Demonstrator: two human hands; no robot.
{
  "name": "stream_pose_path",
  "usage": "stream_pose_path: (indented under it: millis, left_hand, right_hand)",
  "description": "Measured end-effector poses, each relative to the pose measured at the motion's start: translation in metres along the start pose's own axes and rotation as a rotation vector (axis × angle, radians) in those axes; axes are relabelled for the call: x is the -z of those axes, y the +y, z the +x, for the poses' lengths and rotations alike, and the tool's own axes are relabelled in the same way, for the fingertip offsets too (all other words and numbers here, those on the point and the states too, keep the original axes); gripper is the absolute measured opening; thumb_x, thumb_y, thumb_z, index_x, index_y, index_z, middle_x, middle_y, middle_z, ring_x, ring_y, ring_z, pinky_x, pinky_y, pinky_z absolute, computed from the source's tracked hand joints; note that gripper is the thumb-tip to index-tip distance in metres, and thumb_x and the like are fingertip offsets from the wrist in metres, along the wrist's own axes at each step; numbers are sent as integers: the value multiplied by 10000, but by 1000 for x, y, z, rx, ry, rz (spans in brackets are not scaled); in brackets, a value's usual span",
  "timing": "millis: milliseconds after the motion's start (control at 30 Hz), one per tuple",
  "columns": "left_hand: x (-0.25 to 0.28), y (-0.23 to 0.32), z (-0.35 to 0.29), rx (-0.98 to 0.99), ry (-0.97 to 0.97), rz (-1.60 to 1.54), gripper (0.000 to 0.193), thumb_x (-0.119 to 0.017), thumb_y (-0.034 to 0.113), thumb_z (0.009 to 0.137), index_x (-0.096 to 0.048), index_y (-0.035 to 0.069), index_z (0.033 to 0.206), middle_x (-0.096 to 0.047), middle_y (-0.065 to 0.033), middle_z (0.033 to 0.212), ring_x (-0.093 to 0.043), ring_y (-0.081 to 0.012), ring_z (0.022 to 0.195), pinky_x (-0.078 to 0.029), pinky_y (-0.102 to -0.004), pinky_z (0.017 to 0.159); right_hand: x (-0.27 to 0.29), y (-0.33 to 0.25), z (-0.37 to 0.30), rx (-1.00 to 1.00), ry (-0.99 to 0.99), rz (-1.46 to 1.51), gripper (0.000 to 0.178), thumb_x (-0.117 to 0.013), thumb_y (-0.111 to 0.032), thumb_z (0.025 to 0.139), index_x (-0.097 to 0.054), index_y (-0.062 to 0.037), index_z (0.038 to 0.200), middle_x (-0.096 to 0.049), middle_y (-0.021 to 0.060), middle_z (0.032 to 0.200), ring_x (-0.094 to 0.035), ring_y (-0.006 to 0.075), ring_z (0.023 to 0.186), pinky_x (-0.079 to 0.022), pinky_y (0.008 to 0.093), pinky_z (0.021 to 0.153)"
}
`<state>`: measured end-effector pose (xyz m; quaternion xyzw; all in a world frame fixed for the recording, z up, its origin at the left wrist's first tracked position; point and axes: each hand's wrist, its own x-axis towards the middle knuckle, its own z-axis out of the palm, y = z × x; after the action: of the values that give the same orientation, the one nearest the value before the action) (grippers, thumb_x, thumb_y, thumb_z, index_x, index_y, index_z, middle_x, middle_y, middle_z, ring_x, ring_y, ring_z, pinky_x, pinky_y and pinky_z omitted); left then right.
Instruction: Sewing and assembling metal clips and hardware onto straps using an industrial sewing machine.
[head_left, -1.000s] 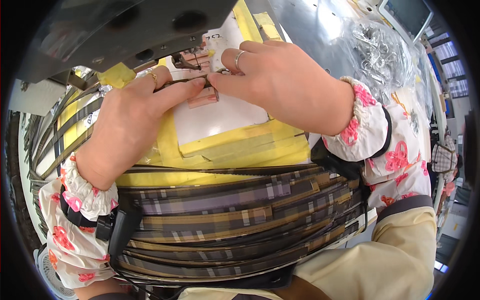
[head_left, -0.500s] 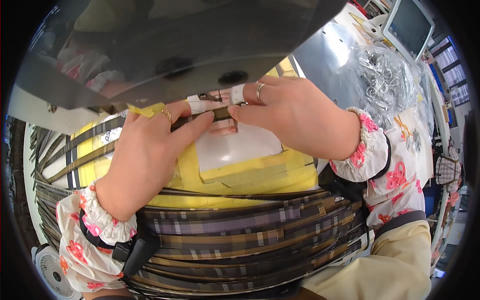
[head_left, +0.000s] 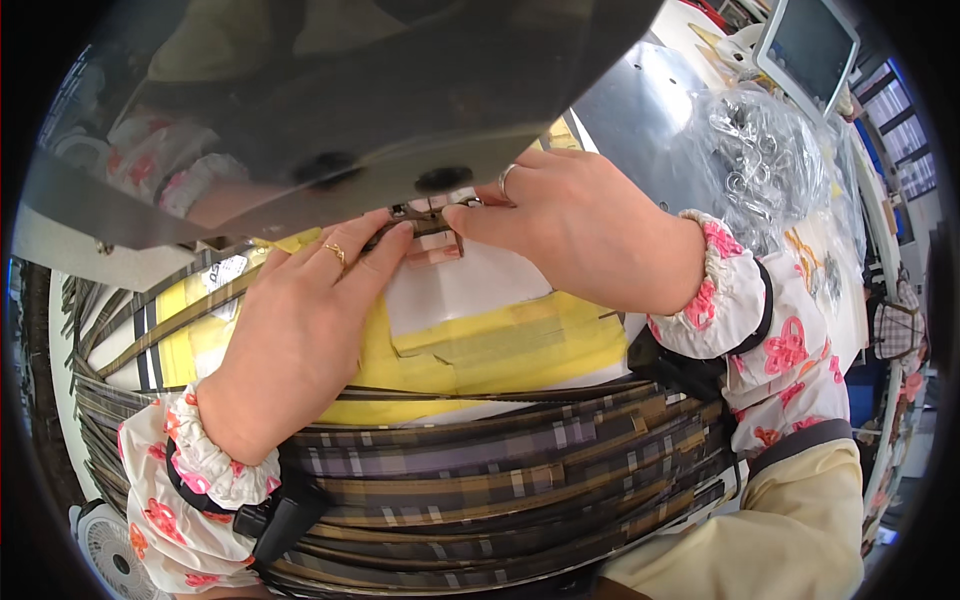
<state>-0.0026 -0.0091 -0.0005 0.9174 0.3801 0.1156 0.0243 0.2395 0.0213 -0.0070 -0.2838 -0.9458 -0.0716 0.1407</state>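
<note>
A dark brown plaid fabric strip (head_left: 432, 226) lies across the stitching area under the glossy dark head of a sewing machine (head_left: 350, 100). My left hand (head_left: 295, 340) pinches the strip on the left side, thumb and fingers closed at its edge. On the other side, my right hand (head_left: 590, 235) grips it, thumb pressed down and forefinger curled behind. A small gap parts the two thumbs. The machine head hides most of the needle area and some fingertips. Below the strip is a white work plate (head_left: 460, 300) edged with yellow tape (head_left: 510, 350).
Long plaid strips (head_left: 480, 485) hang in a bundle along the near edge, and more run off left. A clear plastic bag (head_left: 750, 160) of metal hooks sits at right, near a tablet-like screen (head_left: 808, 52). A small white fan (head_left: 118, 555) stands lower left.
The view has shifted slightly, with the machine head now covering more of the needle area. My left thumb has moved a little left and up; both hands keep their hold on the strip.
</note>
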Motion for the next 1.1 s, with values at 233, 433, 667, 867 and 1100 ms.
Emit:
stream_pose_path:
  millis: [233, 433, 667, 867, 1100]
  left_hand:
    - [-1, -5, 2, 5, -9, -13, 376, -535, -61, 804, -576, -15, 1175, -569, -167, 1160, -560, -375, 1031, -460, -416, 895]
    - [-1, -7, 2, 21, -1, -49, 362, -527, -69, 820, -579, -3, 1172, -576, -167, 1150, -567, -381, 1017, -471, -406, 866]
    - [-2, -12, 4, 88, -50, -121, 382, -499, -95, 807, -582, -3, 1168, -576, -182, 1158, -561, -391, 1046, -467, -402, 880]
    - [-2, -12, 2, 72, -30, -141, 479, -438, -148, 738, -581, -7, 1173, -575, -196, 1154, -553, -401, 1059, -459, -399, 904]
    - [-1, -11, 4, 49, -22, -112, 488, -442, -145, 719, -584, -14, 1167, -576, -201, 1153, -554, -400, 1062, -438, -409, 945]
  right_hand:
    - [-4, 2, 0, 0, 13, -14, 180, -623, -83, 750, -646, -72, 929, -630, 68, 943, -627, 231, 871, -535, 338, 698]
    - [-7, 5, 2, -2, -32, -4, 442, -644, -14, 673, -616, -71, 1111, -629, 72, 986, -593, 252, 886, -498, 349, 739]
    - [-12, 10, 2, -10, -22, 1, 418, -628, -5, 692, -620, -81, 1104, -628, 87, 1001, -596, 265, 887, -500, 349, 758]
    - [-13, 10, 3, -2, 0, 26, 375, -601, 5, 716, -631, -80, 1079, -626, 93, 996, -601, 267, 895, -500, 353, 761]
    - [-8, 7, 3, -13, -12, 43, 259, -608, -16, 749, -651, -70, 998, -629, 99, 982, -636, 282, 952, -539, 378, 748]
